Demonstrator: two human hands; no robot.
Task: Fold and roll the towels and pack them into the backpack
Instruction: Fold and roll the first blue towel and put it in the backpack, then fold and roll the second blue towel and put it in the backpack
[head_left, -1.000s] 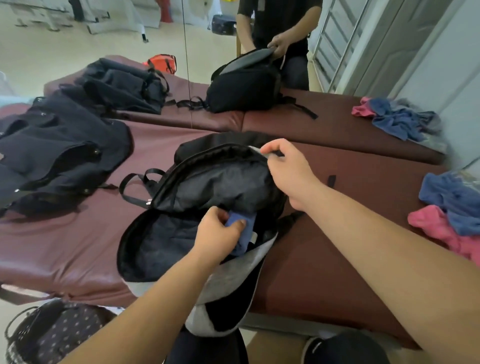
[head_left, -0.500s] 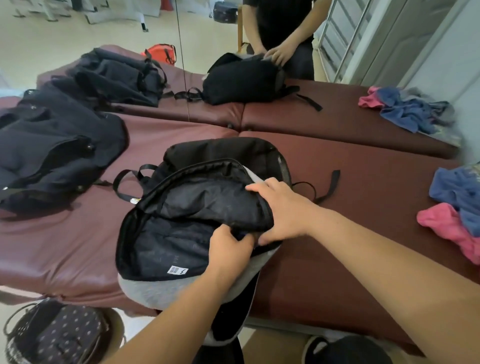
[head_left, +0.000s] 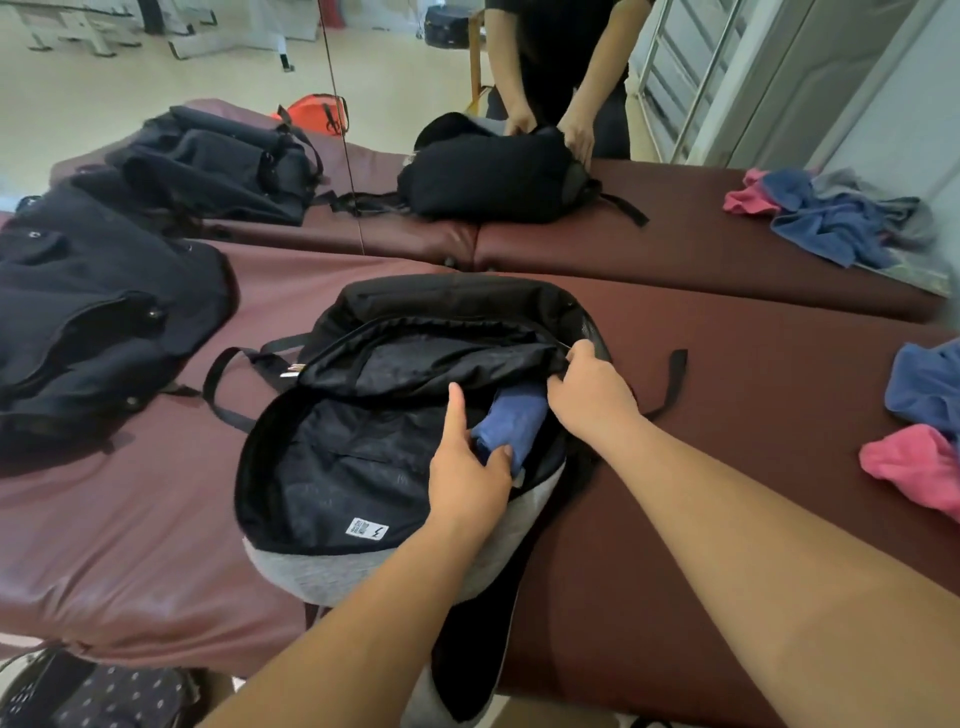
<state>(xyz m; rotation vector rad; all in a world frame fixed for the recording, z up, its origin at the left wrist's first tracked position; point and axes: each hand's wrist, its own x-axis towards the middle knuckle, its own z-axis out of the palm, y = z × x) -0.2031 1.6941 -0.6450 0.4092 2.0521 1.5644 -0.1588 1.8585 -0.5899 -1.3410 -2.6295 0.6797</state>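
A black backpack (head_left: 363, 467) with a grey base lies open on the maroon padded table (head_left: 701, 519). A rolled blue towel (head_left: 511, 421) sits inside it at the right side of the opening. My left hand (head_left: 465, 478) rests on the roll's near end, thumb and fingers around it. My right hand (head_left: 589, 387) pinches the upper edge of the backpack opening and holds it up. Loose blue towels (head_left: 927, 384) and a pink towel (head_left: 914, 467) lie at the table's right edge.
Dark bags (head_left: 88, 317) are piled at the left. A wall mirror behind reflects the table, a person, a black backpack (head_left: 493, 176) and towels (head_left: 831, 213). A dotted bag (head_left: 98, 696) sits on the floor at bottom left.
The flap, pressed shut half a second ago, is lifted again by my right hand. The blue roll is exposed once more, deeper in the bag, with my left hand on it.
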